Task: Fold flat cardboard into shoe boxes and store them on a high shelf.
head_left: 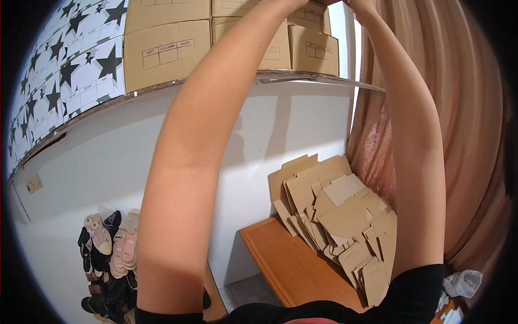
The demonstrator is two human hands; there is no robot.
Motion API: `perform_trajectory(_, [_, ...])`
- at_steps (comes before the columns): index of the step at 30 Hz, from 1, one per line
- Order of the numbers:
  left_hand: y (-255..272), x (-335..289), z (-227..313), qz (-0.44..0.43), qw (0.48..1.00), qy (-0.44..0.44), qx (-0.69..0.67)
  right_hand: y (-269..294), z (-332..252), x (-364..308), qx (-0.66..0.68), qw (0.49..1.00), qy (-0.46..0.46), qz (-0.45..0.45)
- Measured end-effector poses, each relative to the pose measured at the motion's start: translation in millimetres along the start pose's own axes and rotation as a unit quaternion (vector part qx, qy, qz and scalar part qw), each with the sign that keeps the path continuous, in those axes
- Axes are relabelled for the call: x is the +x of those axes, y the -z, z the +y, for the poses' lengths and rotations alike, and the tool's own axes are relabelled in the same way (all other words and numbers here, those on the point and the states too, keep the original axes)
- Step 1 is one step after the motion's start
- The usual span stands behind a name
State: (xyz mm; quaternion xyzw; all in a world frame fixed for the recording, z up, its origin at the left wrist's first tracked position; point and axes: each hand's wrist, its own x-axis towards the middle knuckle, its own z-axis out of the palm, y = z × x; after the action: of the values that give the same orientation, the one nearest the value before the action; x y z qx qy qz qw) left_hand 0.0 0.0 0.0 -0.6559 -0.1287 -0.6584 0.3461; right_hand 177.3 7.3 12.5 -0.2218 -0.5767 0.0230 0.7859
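Both my arms reach up high toward a shelf stacked with brown cardboard boxes (167,54). My left hand (294,2) and my right hand (360,6) are mostly cut off by the top edge. Between them shows a sliver of a brown cardboard box (327,1), which they appear to hold from its two sides. Its upper part and most of my fingers are out of view. Just below my left hand, a smaller brown box (314,51) sits at the right end of the shelf's lower row.
White boxes with black stars (91,75) fill the shelf's left side. Below, flattened cardboard pieces (345,216) are heaped on a wooden table (286,259). Pairs of shoes (110,254) are piled at lower left. A pinkish curtain (464,119) hangs on the right, above a plastic bag (463,283).
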Motion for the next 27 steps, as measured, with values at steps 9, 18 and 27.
perform_trajectory(9, [5.3, -19.5, 18.1, -0.093, 0.978, -0.015, 0.184, -13.9, 56.8, 23.7, -0.197, 0.974, 0.108, 0.007])
perform_trajectory(18, [9.5, -35.2, 15.7, -0.225, 0.896, 0.006, 0.382, -40.4, 75.5, 6.3, -0.143, 0.984, 0.023, -0.103])
perform_trajectory(27, [-0.3, -36.7, 49.9, -0.171, 0.950, 0.012, 0.260, 17.6, 64.6, -13.3, -0.402, 0.879, 0.248, -0.074])
